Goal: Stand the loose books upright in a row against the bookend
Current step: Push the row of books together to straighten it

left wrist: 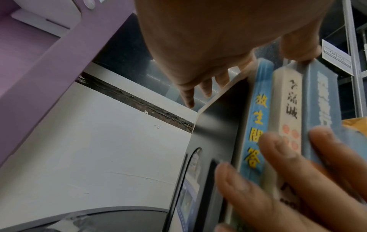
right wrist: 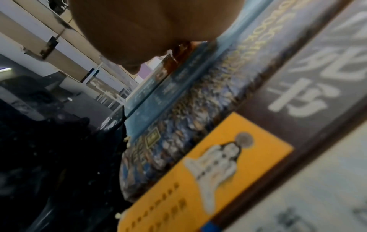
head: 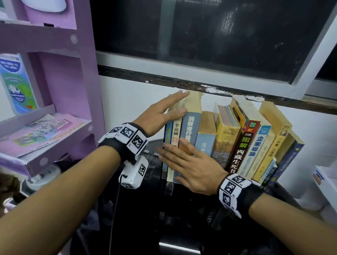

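**Both hands square up the row**

The left hand (head: pixel 162 113) lies flat, fingers straight, along the outer side of the end books, thumb over their tops. The right hand (head: pixel 189 164) presses open-palmed on the spines – probably to push them flush. The books (head: pixel 228 142) stand upright on the dark table (head: pixel 177 226), the right ones leaning. A black bookend (left wrist: pixel 216 125) – seen from the left wrist – touches the blue book (left wrist: pixel 256 119). A purple shelf (head: pixel 72 78) crowds the left.

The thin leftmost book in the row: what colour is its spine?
The leftmost book has a blue spine with yellow characters, seen best in the left wrist view.
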Demonstrator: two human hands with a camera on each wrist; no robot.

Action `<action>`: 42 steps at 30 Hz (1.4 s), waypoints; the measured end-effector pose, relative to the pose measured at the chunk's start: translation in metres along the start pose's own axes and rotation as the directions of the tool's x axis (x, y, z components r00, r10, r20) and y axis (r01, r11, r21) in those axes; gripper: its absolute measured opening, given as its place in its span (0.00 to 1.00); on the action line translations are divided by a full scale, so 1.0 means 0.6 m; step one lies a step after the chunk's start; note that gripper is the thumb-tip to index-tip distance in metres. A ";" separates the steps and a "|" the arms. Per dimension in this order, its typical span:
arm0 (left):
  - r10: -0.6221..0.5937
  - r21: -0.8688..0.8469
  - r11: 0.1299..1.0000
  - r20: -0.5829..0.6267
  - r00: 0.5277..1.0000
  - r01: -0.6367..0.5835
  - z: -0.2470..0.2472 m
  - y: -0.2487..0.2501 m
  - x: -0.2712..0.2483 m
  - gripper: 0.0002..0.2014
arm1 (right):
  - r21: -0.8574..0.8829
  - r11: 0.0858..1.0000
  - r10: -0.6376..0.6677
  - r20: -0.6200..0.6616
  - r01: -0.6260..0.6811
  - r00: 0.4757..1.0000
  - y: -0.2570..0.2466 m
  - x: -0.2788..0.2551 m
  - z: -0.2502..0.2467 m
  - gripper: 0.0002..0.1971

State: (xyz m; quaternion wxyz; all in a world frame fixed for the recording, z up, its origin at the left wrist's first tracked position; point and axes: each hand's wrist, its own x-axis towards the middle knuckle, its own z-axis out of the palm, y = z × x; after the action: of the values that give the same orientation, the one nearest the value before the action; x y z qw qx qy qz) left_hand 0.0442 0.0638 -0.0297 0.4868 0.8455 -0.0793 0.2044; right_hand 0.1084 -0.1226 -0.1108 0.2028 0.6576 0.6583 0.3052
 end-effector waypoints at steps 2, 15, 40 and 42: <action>-0.008 -0.086 0.996 0.037 0.999 0.011 0.006 -0.006 0.002 0.28 | -0.010 1.000 0.000 -0.016 0.000 1.000 0.000 0.000 0.005 0.36; 0.013 0.078 0.997 -0.041 0.999 -0.010 0.019 -0.005 -0.003 0.21 | -0.063 0.998 0.015 -0.031 -0.017 0.999 0.002 0.002 0.028 0.35; -0.068 0.218 0.974 -0.003 0.998 0.067 0.011 0.024 -0.013 0.21 | 0.049 0.999 -0.001 0.000 0.001 1.000 -0.001 -0.008 -0.017 0.35; -0.053 0.228 0.972 -0.014 0.999 0.055 0.007 0.028 -0.010 0.21 | 0.044 0.999 0.007 -0.010 -0.006 1.000 0.002 -0.027 -0.025 0.34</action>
State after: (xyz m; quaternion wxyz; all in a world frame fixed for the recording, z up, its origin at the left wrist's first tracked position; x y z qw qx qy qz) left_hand 0.0340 0.0509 -0.0209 0.3922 0.8968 -0.0304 0.2025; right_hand 0.1002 -0.1406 -0.1010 0.1838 0.6624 0.6639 0.2945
